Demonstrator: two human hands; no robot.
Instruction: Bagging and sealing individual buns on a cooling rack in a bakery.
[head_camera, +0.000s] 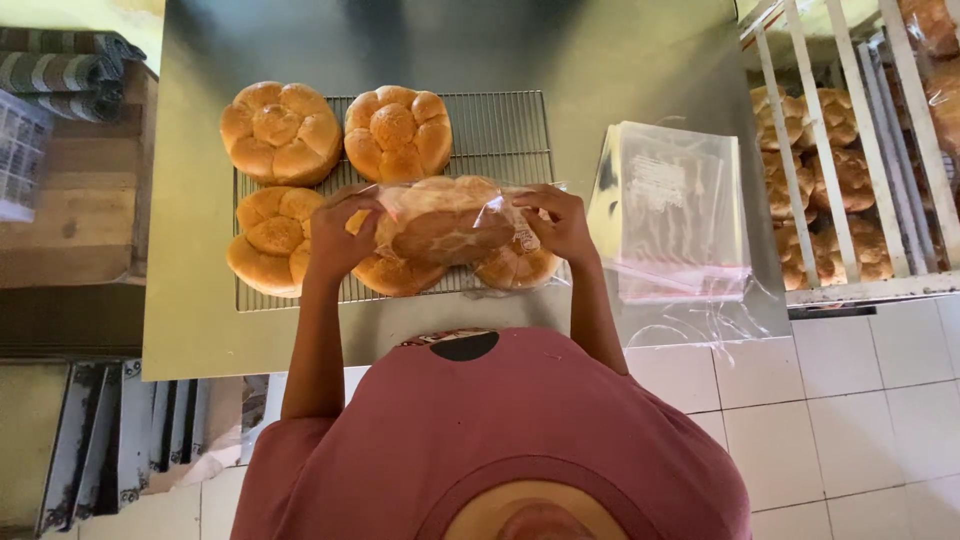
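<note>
Lying on the wire cooling rack (500, 125): five flower-shaped bread loaves (281, 132). Gripping a sixth, bagged loaf (445, 220) at its ends, raised: left hand (340, 235) and right hand (562, 225).

Bakery — buns (281, 132) on wire rack (500, 125), bag stack (675, 210)
</note>
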